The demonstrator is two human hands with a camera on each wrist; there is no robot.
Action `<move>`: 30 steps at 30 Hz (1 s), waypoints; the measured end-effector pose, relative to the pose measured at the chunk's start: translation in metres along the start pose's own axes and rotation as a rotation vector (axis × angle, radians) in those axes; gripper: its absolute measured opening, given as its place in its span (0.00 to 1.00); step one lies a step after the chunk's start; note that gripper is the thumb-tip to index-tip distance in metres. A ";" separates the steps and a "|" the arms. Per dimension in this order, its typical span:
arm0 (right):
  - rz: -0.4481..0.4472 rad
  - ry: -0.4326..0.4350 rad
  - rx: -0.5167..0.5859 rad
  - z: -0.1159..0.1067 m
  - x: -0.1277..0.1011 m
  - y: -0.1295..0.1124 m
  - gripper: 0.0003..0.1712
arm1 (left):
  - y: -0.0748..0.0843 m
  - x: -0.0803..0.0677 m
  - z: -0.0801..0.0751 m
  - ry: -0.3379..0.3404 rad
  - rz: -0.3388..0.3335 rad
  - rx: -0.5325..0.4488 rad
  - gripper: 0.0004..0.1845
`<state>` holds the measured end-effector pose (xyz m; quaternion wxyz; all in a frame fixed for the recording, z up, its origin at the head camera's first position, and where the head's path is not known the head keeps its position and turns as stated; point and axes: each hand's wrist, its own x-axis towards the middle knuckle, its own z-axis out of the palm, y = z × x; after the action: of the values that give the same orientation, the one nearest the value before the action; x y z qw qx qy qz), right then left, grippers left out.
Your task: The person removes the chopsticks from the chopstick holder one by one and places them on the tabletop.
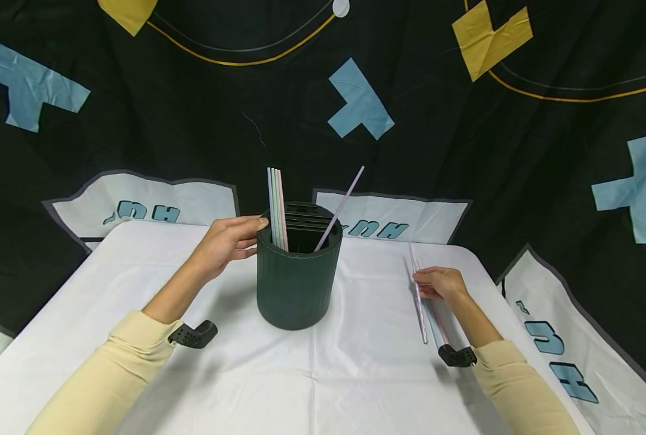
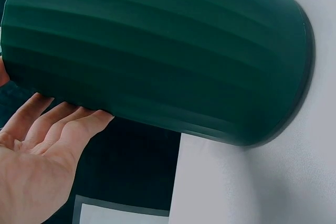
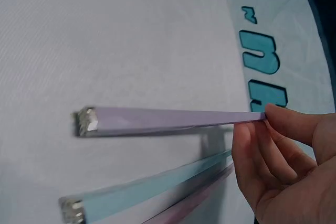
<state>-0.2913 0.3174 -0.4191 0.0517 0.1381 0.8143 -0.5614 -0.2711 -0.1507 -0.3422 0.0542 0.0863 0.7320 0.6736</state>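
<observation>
our left hand (image 1: 226,243) rested against the rim and upper side of the dark green holder (image 1: 297,278), fingers mostly straight and lying along its ribbed wall rather than wrapped round it; the left wrist view showed the fingertips (image 2: 79,121) touching the wall. we judged that this steadied the holder, which stood upright near the middle of the white tablecloth (image 1: 355,374).

inside the holder, three pastel chopsticks (image 1: 277,208) stood close together at the left, kept upright, it seemed, by the slotted insert, while one lilac chopstick (image 1: 341,207) leaned loose toward the right.

our right hand (image 1: 441,283) was well apart from the holder, to its right, pinching a lilac chopstick (image 3: 168,119) between thumb and fingertips near one end, so that it was lifted a little off the cloth, its silver-capped end free. just beside it, a light blue chopstick (image 3: 147,188) and a pinkish one (image 3: 184,209) lay flat on the cloth, parallel and touching or nearly so, within easy reach of that hand.
</observation>
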 end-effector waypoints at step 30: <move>0.027 0.079 -0.084 -0.003 0.001 0.013 0.22 | 0.001 0.001 0.000 -0.009 -0.005 0.007 0.34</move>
<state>-0.2882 0.3245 -0.4296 0.0330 0.1688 0.8365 -0.5203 -0.2722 -0.1503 -0.3416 0.0590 0.0878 0.7345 0.6703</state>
